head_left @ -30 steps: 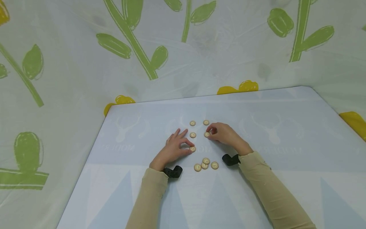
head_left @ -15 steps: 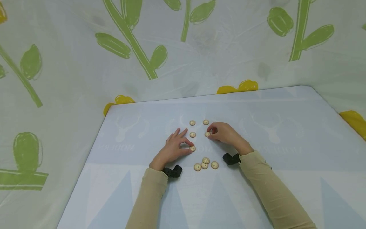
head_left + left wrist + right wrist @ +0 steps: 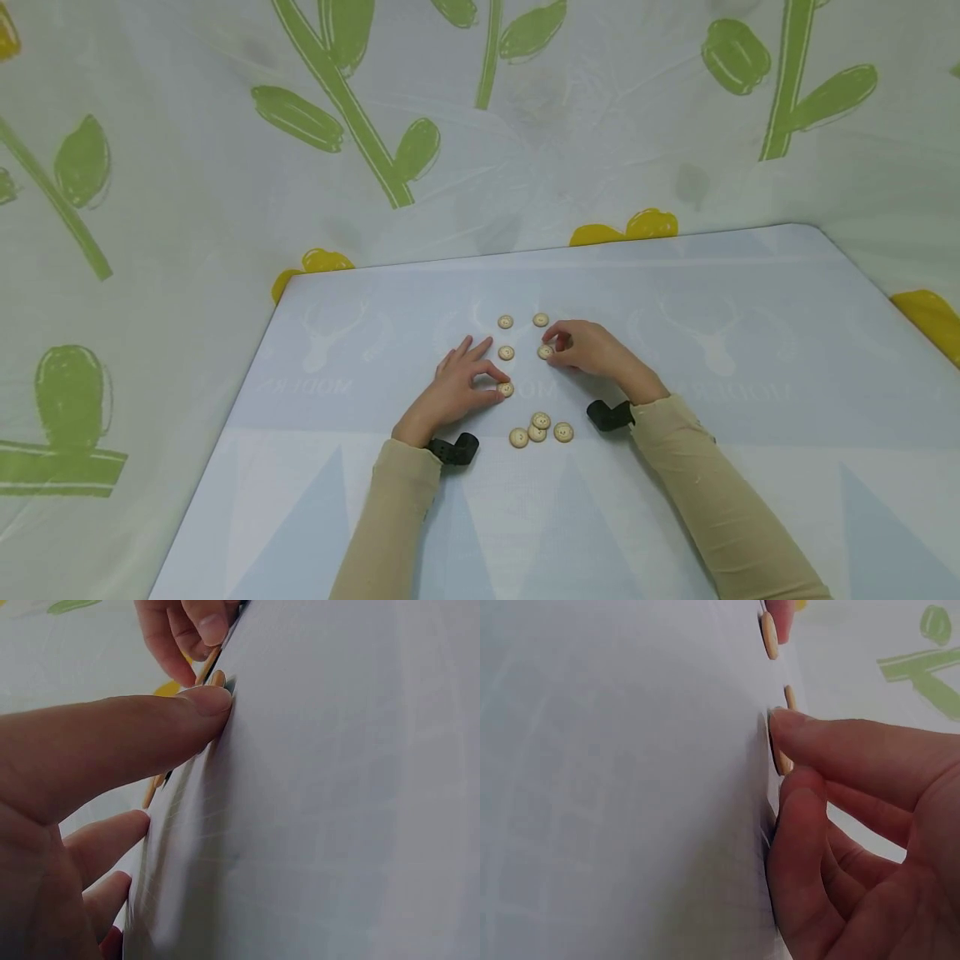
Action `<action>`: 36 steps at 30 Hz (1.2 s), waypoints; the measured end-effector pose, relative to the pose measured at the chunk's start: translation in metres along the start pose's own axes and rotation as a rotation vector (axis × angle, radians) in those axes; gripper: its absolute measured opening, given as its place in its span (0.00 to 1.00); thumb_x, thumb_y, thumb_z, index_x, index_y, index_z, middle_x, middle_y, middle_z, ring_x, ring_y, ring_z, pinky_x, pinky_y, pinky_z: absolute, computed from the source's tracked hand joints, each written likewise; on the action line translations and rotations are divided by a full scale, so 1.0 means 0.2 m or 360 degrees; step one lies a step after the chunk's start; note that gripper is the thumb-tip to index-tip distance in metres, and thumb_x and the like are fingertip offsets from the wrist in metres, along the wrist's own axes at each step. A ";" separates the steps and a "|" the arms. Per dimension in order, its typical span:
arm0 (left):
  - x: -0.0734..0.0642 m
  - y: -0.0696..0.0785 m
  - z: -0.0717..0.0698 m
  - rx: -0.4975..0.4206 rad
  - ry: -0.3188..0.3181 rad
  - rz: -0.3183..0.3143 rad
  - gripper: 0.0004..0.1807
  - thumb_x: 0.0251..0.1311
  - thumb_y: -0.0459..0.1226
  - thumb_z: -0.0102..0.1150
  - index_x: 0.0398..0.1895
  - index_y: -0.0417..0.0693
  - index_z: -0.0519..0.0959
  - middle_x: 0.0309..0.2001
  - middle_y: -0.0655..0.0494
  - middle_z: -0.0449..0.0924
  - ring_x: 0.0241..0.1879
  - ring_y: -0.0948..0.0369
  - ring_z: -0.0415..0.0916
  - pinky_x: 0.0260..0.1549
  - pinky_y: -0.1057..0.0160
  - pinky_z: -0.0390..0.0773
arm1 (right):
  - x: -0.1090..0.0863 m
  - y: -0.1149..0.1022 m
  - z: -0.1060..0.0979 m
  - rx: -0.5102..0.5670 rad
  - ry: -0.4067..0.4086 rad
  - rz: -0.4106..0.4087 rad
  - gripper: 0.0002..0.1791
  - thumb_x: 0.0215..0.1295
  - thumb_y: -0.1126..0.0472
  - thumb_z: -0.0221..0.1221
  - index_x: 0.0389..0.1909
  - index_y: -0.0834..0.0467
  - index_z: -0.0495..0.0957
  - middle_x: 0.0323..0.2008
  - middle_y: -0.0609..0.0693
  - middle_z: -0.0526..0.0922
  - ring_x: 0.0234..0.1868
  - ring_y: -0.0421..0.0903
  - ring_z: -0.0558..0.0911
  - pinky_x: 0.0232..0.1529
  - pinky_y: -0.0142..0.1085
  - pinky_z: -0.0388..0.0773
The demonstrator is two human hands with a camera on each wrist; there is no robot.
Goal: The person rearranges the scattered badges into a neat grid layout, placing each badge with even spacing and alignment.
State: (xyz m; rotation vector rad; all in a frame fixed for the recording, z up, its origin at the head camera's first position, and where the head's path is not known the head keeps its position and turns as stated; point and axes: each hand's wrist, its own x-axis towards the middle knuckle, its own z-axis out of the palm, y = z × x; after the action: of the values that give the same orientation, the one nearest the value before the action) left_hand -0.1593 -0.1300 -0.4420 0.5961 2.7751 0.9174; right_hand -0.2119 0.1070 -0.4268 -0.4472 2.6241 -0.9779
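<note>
Round, pale wooden buttons lie on the table. My left hand (image 3: 455, 392) pinches the lowest button (image 3: 506, 389) of the left column between thumb and index finger, its other fingers spread out. In the left wrist view the thumb (image 3: 169, 724) covers most of that button. Across from it, my right hand (image 3: 592, 354) holds another button (image 3: 545, 352) by its edge with thumb and index finger, flat at the table surface. In the right wrist view this button (image 3: 782, 761) shows between the fingertips.
Above the left hand's button lie a middle button (image 3: 506, 353) and a top button (image 3: 506, 322). One more button (image 3: 541, 320) sits beyond the right hand. Nearer me is a loose group of several buttons (image 3: 563, 432), two overlapping. The patterned table (image 3: 300, 500) meets a leaf-printed curtain (image 3: 525, 183).
The right hand has slid its button very slightly to the right. My left hand stays in place on its button, and the other buttons have not moved.
</note>
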 end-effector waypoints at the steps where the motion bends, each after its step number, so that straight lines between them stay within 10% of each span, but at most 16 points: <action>1: 0.00 0.00 0.00 -0.0003 -0.0003 -0.0006 0.06 0.49 0.46 0.62 0.32 0.65 0.79 0.68 0.57 0.50 0.68 0.55 0.34 0.61 0.48 0.35 | 0.00 0.00 0.00 0.0016 -0.0007 -0.0005 0.16 0.52 0.59 0.62 0.43 0.56 0.75 0.29 0.50 0.73 0.22 0.43 0.72 0.27 0.33 0.69; 36: -0.01 0.00 -0.01 -0.0014 -0.0022 -0.0013 0.07 0.50 0.48 0.61 0.33 0.65 0.79 0.68 0.58 0.49 0.68 0.56 0.32 0.61 0.49 0.35 | -0.13 0.03 -0.27 0.0148 -0.0138 -0.0136 0.20 0.61 0.53 0.55 0.53 0.55 0.71 0.41 0.53 0.77 0.38 0.50 0.77 0.43 0.43 0.73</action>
State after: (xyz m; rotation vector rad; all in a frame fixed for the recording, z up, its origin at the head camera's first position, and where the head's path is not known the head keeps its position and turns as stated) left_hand -0.1581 -0.1320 -0.4408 0.5867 2.7577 0.9200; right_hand -0.2111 0.1522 -0.3864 -0.5696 2.4888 -1.0775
